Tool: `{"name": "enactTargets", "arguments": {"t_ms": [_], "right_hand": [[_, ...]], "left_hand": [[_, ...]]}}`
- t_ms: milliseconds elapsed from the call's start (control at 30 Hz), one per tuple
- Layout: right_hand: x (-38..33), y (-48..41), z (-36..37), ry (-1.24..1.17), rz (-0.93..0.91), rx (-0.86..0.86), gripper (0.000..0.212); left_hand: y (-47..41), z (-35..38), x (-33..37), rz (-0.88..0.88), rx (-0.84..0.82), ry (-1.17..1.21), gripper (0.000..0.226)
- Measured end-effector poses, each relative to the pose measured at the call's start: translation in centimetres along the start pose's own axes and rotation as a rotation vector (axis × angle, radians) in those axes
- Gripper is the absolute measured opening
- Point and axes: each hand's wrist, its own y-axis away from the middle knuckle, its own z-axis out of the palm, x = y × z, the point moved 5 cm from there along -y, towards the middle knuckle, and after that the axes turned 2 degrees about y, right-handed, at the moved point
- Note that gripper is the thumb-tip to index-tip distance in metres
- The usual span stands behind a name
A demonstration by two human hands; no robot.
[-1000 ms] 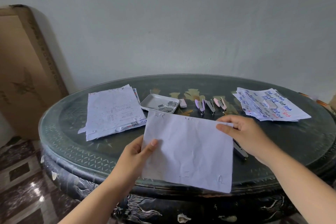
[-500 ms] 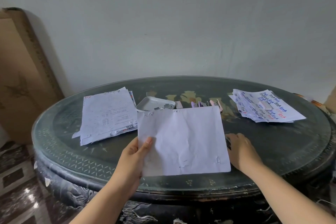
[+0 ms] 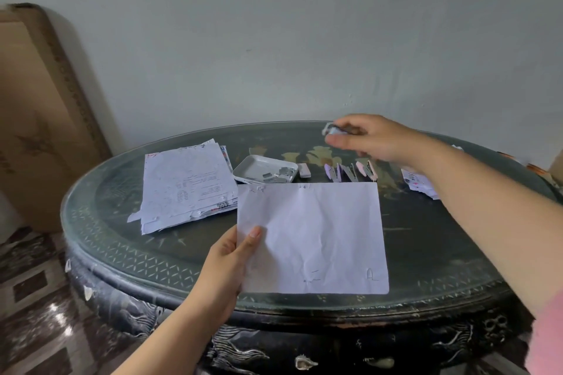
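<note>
The sheet of paper [image 3: 313,237] is thin, light and limp, already creased, so it is likely to sag or fold if lifted by one corner, and a hard pinch could crumple or tear it. The best hold is a flat pinch along an edge, and the left hand [image 3: 225,271] has it that way: thumb on top of the left edge, the other fingers hidden beneath. The sheet lies flat over the near part of the worktop [image 3: 441,253]; whether it rests there or hangs just above, I cannot tell. Its long axis runs left to right, the far long edge facing the tray [image 3: 243,169] and the row of staplers [image 3: 350,172]. The right hand [image 3: 371,138] hovers above that row, fingers curled round a small grey tool [image 3: 333,130], too blurred to identify.
</note>
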Motion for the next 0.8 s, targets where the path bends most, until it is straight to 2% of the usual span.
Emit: {"name": "enactTargets", "arguments": {"t_ms": [133, 233, 533, 800], "right_hand": [[-4.8, -0.8, 3.6, 0.484, -0.15, -0.257, 0.043], [-6.1, -1.2, 5.8, 0.688, -0.209, -0.316, 0.044], [-6.4, -1.3, 9.1, 0.767, -0.222, -0.388, 0.043], [-6.8, -1.2, 9.6, 0.841, -0.236, -0.382, 0.045]], "left_hand": [[0.0, 0.2, 0.0, 0.01, -0.019, 0.005, 0.016], [-0.1, 0.2, -0.2, 0.018, -0.026, -0.006, 0.017], [-0.1, 0.6, -0.8, 0.034, -0.071, -0.033, 0.027], [-0.3, 0.5, -1.2, 0.048, -0.077, -0.053, 0.026]]}}
